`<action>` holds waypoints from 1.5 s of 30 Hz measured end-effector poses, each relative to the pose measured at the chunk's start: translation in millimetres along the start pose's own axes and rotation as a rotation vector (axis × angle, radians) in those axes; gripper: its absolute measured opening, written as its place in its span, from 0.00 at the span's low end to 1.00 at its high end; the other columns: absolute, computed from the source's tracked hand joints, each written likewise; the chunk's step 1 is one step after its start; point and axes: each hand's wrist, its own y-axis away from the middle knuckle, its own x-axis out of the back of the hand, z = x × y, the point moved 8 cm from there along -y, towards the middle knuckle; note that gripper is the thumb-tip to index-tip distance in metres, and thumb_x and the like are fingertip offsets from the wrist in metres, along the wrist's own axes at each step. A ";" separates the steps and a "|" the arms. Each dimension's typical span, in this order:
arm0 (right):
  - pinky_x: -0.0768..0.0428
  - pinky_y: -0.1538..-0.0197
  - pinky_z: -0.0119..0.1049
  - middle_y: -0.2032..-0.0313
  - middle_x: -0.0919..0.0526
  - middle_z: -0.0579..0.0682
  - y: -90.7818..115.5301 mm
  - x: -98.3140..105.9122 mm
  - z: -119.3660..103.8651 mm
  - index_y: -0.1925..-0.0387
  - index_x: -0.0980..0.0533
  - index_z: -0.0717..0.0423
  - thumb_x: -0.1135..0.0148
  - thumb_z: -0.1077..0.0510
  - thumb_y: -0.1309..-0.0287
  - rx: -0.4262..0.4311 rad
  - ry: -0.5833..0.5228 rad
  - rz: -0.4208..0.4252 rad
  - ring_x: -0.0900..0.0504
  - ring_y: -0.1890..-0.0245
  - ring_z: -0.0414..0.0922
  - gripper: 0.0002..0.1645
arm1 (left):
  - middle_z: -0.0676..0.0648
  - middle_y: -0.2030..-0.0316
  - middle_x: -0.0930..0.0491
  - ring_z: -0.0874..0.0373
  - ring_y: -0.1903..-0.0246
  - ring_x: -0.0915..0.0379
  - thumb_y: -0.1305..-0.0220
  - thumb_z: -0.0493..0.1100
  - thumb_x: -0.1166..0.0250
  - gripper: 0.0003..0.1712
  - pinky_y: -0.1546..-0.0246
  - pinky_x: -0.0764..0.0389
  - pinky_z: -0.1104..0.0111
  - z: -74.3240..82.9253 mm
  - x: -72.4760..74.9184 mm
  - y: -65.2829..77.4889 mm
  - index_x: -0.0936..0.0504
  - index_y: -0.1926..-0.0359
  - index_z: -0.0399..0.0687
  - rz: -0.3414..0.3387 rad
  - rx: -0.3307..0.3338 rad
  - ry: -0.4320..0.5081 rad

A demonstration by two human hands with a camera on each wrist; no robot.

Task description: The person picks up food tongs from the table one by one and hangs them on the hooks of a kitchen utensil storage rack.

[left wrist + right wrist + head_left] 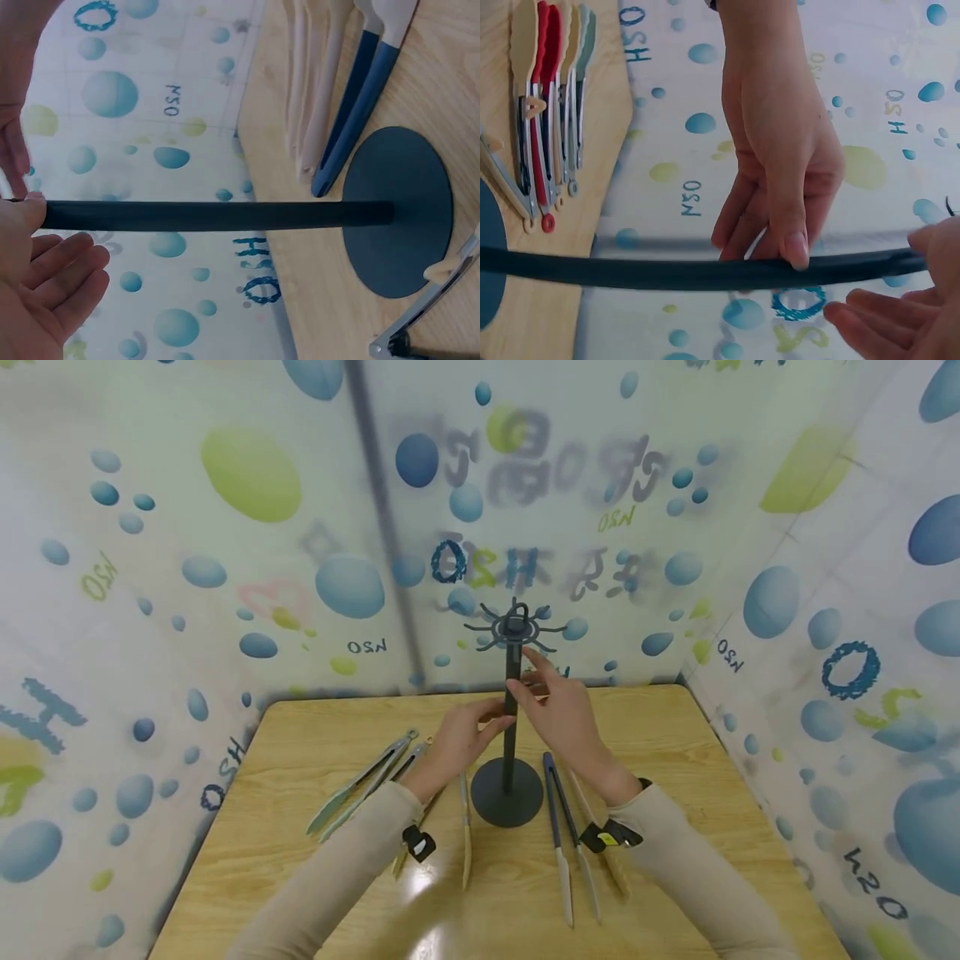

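Observation:
A dark utensil stand with a round base and a ring of hooks on top stands upright on the table. My left hand pinches the middle of its pole, thumb in front; the right wrist view shows the fingers reaching behind it. Higher up, just under the hooks, my right hand holds the pole, index finger extended upward. In the right wrist view the right thumb and fingers lie on either side of the pole near my right hand. The ring of hooks carries no utensils.
Grey-green tongs and other tongs lie left of the base, partly under my left arm. Blue-handled tongs and beige tongs lie to its right. Red tongs show in the right wrist view. Patterned walls enclose the wooden table.

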 end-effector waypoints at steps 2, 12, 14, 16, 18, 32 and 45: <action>0.13 0.60 0.44 0.49 0.13 0.54 0.4 7.5 2.7 0.28 0.34 0.47 0.41 0.39 0.34 -0.030 0.034 -0.036 0.11 0.59 0.49 0.37 | 0.45 0.45 0.16 0.51 0.46 0.17 0.29 0.53 0.41 0.25 0.46 0.17 0.58 -1.8 7.2 1.5 0.23 0.36 0.47 -0.015 0.028 -0.012; 0.16 0.56 0.49 0.48 0.14 0.55 -1.2 85.2 -18.2 0.43 0.19 0.53 0.38 0.58 0.38 0.142 0.125 0.164 0.13 0.54 0.52 0.21 | 0.46 0.42 0.19 0.51 0.44 0.20 0.29 0.52 0.40 0.24 0.45 0.18 0.55 -39.0 64.6 27.1 0.22 0.37 0.49 0.077 0.096 -0.018; 0.17 0.53 0.51 0.48 0.14 0.55 -7.4 96.3 -30.8 0.43 0.19 0.52 0.38 0.60 0.38 0.222 0.121 0.191 0.15 0.51 0.53 0.21 | 0.44 0.41 0.19 0.49 0.44 0.20 0.28 0.52 0.41 0.23 0.43 0.20 0.52 -51.0 75.9 31.4 0.22 0.37 0.48 0.088 0.123 -0.028; 0.19 0.48 0.52 0.45 0.16 0.54 -16.2 100.3 -44.3 0.40 0.21 0.49 0.36 0.59 0.38 0.292 0.106 0.159 0.17 0.46 0.52 0.24 | 0.44 0.41 0.19 0.48 0.44 0.20 0.28 0.51 0.41 0.23 0.42 0.21 0.50 -64.7 86.5 36.1 0.22 0.37 0.48 0.098 0.158 -0.040; 0.21 0.43 0.53 0.40 0.18 0.52 -25.9 98.3 -56.5 0.35 0.25 0.45 0.34 0.56 0.38 0.347 0.101 0.090 0.20 0.41 0.52 0.28 | 0.42 0.41 0.19 0.46 0.45 0.20 0.28 0.49 0.41 0.23 0.43 0.21 0.50 -79.1 95.8 40.7 0.22 0.37 0.46 0.111 0.187 -0.048; 0.27 0.35 0.56 0.33 0.25 0.49 -58.5 65.7 -76.9 0.30 0.33 0.36 0.28 0.37 0.48 0.365 0.261 -0.219 0.26 0.34 0.54 0.45 | 0.38 0.46 0.17 0.43 0.50 0.18 0.28 0.47 0.40 0.23 0.49 0.18 0.49 -153.1 117.3 80.6 0.22 0.39 0.39 0.143 0.275 -0.217; 0.24 0.38 0.55 0.36 0.21 0.51 -57.6 62.7 -77.4 0.29 0.34 0.34 0.27 0.35 0.51 0.345 0.295 -0.246 0.22 0.38 0.53 0.48 | 0.36 0.45 0.18 0.41 0.51 0.18 0.28 0.47 0.40 0.23 0.51 0.18 0.47 -190.4 102.8 103.7 0.22 0.40 0.39 0.043 0.347 -0.284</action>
